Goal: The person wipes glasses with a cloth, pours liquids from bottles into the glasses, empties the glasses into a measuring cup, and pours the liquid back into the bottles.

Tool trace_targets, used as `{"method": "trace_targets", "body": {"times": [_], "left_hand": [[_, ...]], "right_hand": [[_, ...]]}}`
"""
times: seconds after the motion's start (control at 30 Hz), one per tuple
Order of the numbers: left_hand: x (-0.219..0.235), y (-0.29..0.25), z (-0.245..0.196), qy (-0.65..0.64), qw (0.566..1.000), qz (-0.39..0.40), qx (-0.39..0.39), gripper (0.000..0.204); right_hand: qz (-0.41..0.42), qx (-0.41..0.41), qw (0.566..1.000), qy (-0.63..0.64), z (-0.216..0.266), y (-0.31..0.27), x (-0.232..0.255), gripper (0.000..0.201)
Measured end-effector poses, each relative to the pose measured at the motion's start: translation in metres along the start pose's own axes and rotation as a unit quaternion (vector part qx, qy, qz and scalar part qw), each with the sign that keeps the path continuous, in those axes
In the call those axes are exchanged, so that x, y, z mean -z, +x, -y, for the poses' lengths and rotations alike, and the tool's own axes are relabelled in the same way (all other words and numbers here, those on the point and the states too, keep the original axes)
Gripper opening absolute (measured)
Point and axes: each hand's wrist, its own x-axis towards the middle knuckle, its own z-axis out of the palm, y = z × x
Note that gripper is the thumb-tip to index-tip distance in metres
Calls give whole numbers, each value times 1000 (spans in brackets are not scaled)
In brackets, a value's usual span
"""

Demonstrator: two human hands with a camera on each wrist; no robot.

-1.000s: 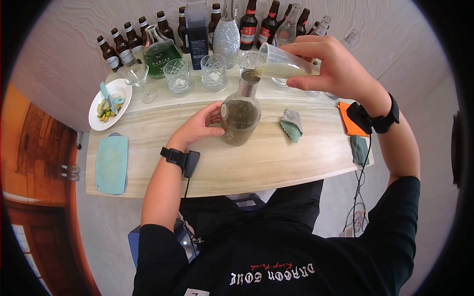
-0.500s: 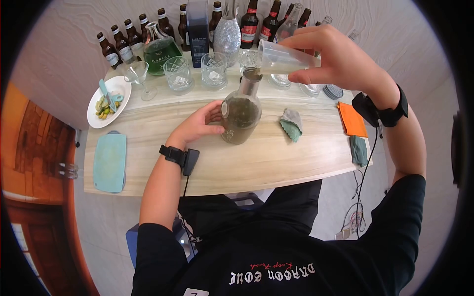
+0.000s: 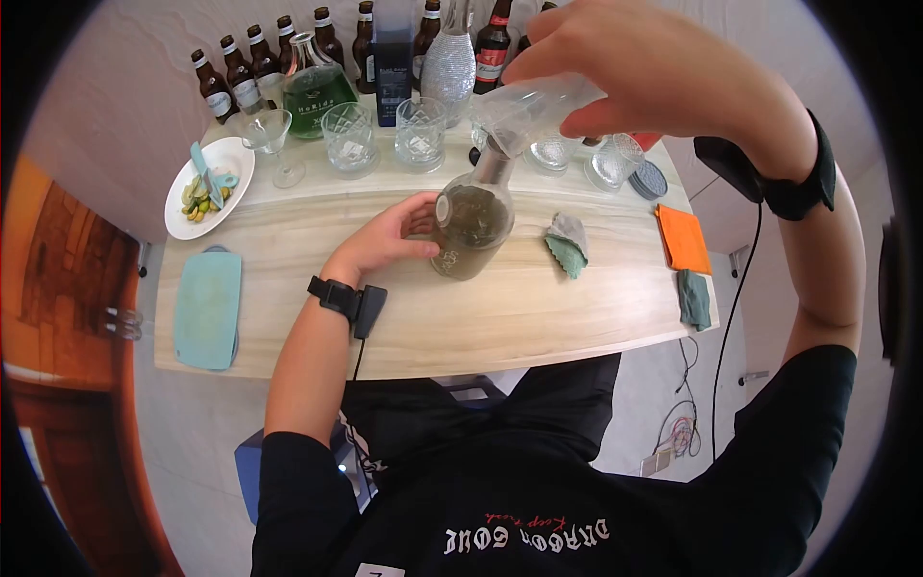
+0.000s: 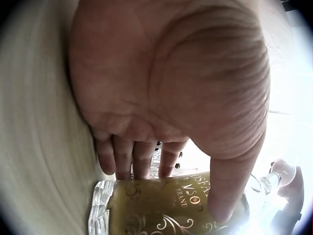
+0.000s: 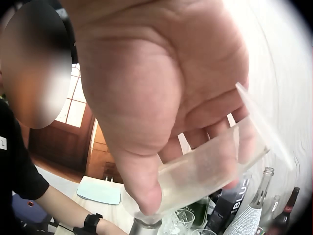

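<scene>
A clear glass bottle (image 3: pixel 473 227) of murky olive liquid stands on the table, its metal-collared neck pointing up. My left hand (image 3: pixel 389 236) curls round its left side; in the left wrist view the thumb and fingers of that hand (image 4: pixel 168 83) lie around the gold-lettered bottle (image 4: pixel 161 205). Above the neck, my right hand (image 3: pixel 663 72) grips a translucent plastic cup (image 3: pixel 543 104), tipped steeply with its rim at the bottle mouth. The right wrist view shows the right hand (image 5: pixel 161 83) around the cup (image 5: pixel 200 171), which holds little visible liquid.
Cut-glass tumblers (image 3: pixel 420 135), a stemmed glass (image 3: pixel 266 133), a green decanter (image 3: pixel 317 96) and several brown bottles stand behind. At left are a plate (image 3: pixel 178 207) of cut fruit and a pale blue board (image 3: pixel 207 313); at right, a crumpled cloth (image 3: pixel 567 245) and an orange cloth (image 3: pixel 684 238).
My right hand has risen and tipped the cup more steeply, and the liquid in it has dwindled. The left hand keeps its place on the bottle, which leans slightly more in view.
</scene>
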Motion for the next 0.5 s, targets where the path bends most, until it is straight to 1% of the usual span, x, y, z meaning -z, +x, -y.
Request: {"method": "trace_targets", "body": {"times": [0.03,0.07,0.13,0.17,0.23,0.27,0.33,0.37,0.43,0.47,0.5], "left_hand": [[0,0,0,-1,1000,-1,-1,77],[0,0,-1,-1,1000,-2,2,77],[0,0,0,-2,1000,-3,5,77],[1,0,0,2,1000,0,2,77],[1,1,1,4,1000,3,-3,77],[1,1,1,0,1000,6,-2,77],[1,1,1,-5,1000,9,-1,76],[2,1,2,-4,1000,9,-4,76],[1,1,1,-3,1000,10,-7,76],[0,1,0,-4,1000,8,-4,77],[-1,0,-1,-6,1000,5,-2,77]], "right_hand": [[49,-31,998,-22,10,3,10,32],[50,-30,998,-23,13,8,14,32],[87,-47,994,-49,16,15,19,23],[88,-47,994,-50,17,18,23,23],[143,-32,988,-56,19,25,31,16],[144,-32,987,-57,20,27,33,16],[176,-43,983,-45,21,31,37,9],[176,-43,982,-46,16,29,31,9],[29,34,997,-65,9,27,17,8],[30,34,997,-66,8,26,20,8],[112,-14,990,-82,17,35,30,8]]}}
